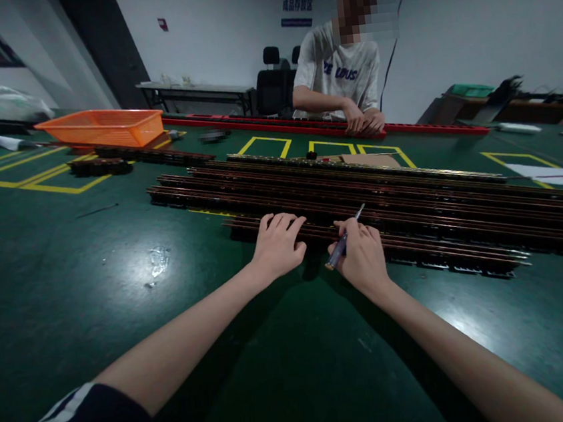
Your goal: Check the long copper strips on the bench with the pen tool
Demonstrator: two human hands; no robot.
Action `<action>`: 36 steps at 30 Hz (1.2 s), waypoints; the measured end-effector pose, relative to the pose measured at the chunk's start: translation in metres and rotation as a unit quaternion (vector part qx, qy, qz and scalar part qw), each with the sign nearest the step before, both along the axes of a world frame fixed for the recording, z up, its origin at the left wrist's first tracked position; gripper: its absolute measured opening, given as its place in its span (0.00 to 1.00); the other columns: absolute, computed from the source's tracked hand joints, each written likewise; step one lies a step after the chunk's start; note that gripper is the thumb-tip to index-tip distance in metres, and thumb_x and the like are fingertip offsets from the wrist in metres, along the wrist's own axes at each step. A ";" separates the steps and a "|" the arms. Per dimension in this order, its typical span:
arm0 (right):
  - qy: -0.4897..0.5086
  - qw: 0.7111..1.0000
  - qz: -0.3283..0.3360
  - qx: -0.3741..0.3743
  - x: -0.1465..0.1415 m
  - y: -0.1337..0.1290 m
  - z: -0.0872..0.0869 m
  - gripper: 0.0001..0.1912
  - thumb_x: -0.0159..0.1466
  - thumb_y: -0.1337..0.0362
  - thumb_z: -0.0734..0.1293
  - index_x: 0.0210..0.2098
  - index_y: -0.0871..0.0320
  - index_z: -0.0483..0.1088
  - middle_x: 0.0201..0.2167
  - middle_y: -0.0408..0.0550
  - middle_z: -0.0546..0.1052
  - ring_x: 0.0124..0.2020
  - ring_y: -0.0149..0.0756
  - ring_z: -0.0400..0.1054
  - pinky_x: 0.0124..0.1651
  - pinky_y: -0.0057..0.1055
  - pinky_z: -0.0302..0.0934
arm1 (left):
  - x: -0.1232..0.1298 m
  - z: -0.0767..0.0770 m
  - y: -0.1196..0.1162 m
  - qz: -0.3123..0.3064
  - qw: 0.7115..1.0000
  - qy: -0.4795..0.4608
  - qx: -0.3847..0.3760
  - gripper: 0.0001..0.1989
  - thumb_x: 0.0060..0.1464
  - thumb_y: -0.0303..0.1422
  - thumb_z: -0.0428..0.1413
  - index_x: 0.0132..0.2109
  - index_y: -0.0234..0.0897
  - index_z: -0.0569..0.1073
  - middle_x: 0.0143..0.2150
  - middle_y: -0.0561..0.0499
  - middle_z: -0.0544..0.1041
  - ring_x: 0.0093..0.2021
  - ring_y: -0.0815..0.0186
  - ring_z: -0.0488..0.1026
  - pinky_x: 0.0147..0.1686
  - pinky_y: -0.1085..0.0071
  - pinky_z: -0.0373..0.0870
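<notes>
Several long, dark, copper-edged strips [412, 214] lie side by side across the green table [163, 331]. My left hand [279, 243] rests on the nearest strip, its fingers bent and somewhat apart, with nothing seen in it. Just to the right, my right hand [361, 253] holds a screwdriver [337, 253] between its fingers, the metal shaft slanting up and away. The side of my right hand is at the same nearest strip. What lies under the fingers of both hands is hidden.
An orange basket [102, 128] stands at the back left, near shorter dark pieces [100, 165]. Across the table a person [337, 74] leans over a long red rail [434, 129]. Cardboard [371, 161] lies behind the strips, white paper [554, 174] at the right.
</notes>
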State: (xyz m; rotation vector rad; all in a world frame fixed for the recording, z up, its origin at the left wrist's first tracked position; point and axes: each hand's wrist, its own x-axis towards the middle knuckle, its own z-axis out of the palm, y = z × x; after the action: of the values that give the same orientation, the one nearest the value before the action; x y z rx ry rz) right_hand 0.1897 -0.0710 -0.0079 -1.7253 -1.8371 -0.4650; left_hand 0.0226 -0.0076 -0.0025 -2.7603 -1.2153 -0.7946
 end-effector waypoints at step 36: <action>0.043 0.999 0.014 0.014 0.002 -0.002 0.001 0.10 0.52 0.71 0.59 0.34 0.54 0.54 0.35 0.53 0.77 0.36 0.47 0.70 0.46 0.44 0.55 | 0.000 -0.001 0.001 0.035 0.999 -0.007 -0.005 0.20 0.54 0.29 0.47 0.54 0.35 0.69 0.52 0.46 0.73 0.54 0.60 0.66 0.59 0.55 0.50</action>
State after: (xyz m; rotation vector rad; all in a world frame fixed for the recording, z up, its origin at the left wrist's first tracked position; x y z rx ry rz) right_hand 0.1917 -0.0726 -0.0068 -1.6735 -1.7832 -0.3975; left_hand 0.0222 -0.0068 -0.0030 -2.7085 -1.3142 -0.8036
